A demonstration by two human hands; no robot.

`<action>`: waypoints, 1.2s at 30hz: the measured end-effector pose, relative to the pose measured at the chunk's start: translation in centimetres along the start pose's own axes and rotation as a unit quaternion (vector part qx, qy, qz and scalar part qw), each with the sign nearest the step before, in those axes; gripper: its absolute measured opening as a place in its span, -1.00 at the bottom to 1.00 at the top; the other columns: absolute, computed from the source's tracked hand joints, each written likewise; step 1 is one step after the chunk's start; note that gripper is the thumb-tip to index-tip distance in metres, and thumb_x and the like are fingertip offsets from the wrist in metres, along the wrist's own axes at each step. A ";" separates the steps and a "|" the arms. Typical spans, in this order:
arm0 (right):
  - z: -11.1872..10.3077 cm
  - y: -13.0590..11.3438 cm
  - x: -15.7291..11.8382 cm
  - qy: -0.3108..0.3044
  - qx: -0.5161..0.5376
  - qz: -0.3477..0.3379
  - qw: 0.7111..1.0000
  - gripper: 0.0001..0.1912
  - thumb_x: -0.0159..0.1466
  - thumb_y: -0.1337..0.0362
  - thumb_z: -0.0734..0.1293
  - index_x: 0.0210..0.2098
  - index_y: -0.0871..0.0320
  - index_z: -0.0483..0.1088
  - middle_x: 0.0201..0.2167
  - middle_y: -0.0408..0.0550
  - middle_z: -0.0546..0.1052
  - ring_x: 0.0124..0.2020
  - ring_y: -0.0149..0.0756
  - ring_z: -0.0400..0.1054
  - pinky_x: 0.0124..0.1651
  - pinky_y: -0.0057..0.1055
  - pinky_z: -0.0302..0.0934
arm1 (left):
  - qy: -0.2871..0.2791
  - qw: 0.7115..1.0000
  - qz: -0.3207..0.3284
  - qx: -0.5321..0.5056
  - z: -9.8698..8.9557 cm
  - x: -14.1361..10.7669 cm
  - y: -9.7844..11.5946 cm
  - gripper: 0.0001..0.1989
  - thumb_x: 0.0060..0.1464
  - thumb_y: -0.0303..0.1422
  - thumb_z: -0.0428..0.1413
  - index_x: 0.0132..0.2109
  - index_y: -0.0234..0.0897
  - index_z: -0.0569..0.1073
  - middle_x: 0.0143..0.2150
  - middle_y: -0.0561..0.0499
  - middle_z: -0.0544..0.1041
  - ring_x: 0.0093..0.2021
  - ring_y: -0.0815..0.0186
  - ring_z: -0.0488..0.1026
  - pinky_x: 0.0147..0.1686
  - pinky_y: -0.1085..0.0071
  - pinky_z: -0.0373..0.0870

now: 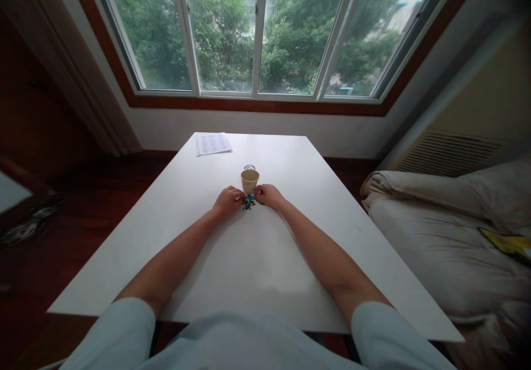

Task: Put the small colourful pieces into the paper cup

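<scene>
A small heap of coloured beads or similar tiny pieces [249, 202], blue, green and dark, lies on the white table between my hands. Just behind it stands an upright paper cup [250, 182], tan inside. My left hand [229, 200] rests at the left side of the heap, its thumb and fingers curled together. On the right, my right hand [269, 194] is pinched closed beside the cup and the heap. Whatever the fingertips of either hand hold is too small to make out.
The white table [257, 281] reaches toward the window. Printed sheets [213, 143] lie at its far left, and a thin dark loop [249, 167] lies behind the cup. A padded couch [423, 237] stands along the right side.
</scene>
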State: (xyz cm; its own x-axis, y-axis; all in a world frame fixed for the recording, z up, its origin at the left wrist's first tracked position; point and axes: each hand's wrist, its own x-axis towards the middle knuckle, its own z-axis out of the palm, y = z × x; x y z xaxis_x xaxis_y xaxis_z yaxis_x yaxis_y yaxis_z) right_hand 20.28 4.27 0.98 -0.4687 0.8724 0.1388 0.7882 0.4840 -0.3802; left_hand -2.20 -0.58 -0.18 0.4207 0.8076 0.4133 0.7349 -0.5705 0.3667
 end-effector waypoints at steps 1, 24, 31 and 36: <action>0.0 0.0 0.0 0.001 -0.002 0.002 1.000 -0.82 0.21 0.30 0.37 -0.24 0.09 0.61 -0.28 -0.06 0.62 -0.26 -0.28 0.42 -0.27 -0.47 0.11 | -0.002 1.000 0.001 0.000 0.0 0.0 0.0 -0.71 0.15 -0.49 0.07 -0.13 -0.17 0.66 -0.10 0.01 0.67 -0.07 0.22 0.50 0.07 0.24 0.40; 0.0 0.7 -0.2 0.023 -0.006 0.017 1.000 -0.86 0.20 0.32 0.36 -0.28 0.11 0.58 -0.33 -0.08 0.60 -0.30 -0.32 0.39 -0.25 -0.48 0.12 | 0.039 0.997 -0.060 0.023 -0.1 -0.4 -0.3 -0.73 0.17 -0.44 0.09 -0.02 -0.18 0.59 -0.08 -0.07 0.59 -0.04 0.18 0.43 0.02 0.23 0.39; -0.1 1.6 0.1 0.101 0.031 0.053 0.993 -0.89 0.19 0.32 0.35 -0.32 0.13 0.55 -0.32 -0.07 0.59 -0.29 -0.31 0.38 -0.24 -0.46 0.15 | 0.031 0.998 -0.040 0.038 -0.5 -0.3 -0.2 -0.79 0.22 -0.38 0.06 -0.26 -0.20 0.61 -0.17 -0.07 0.61 -0.11 0.19 0.44 -0.03 0.25 0.38; 0.1 2.1 0.1 0.138 0.081 0.064 0.985 -0.85 0.21 0.32 0.31 -0.28 0.11 0.52 -0.36 -0.13 0.57 -0.35 -0.35 0.36 -0.25 -0.47 0.16 | 0.013 0.998 -0.019 0.052 -0.8 -0.2 0.0 -0.74 0.24 -0.37 0.04 -0.27 -0.18 0.64 -0.21 -0.07 0.64 -0.12 0.18 0.46 -0.02 0.24 0.37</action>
State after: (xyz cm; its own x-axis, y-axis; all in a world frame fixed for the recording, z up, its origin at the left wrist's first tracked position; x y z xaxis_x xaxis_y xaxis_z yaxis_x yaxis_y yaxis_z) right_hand 21.86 5.37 0.13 -0.2259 0.9221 0.3141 0.7498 0.3704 -0.5483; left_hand -2.70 -0.90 0.40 0.3792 0.8232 0.4226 0.8020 -0.5201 0.2936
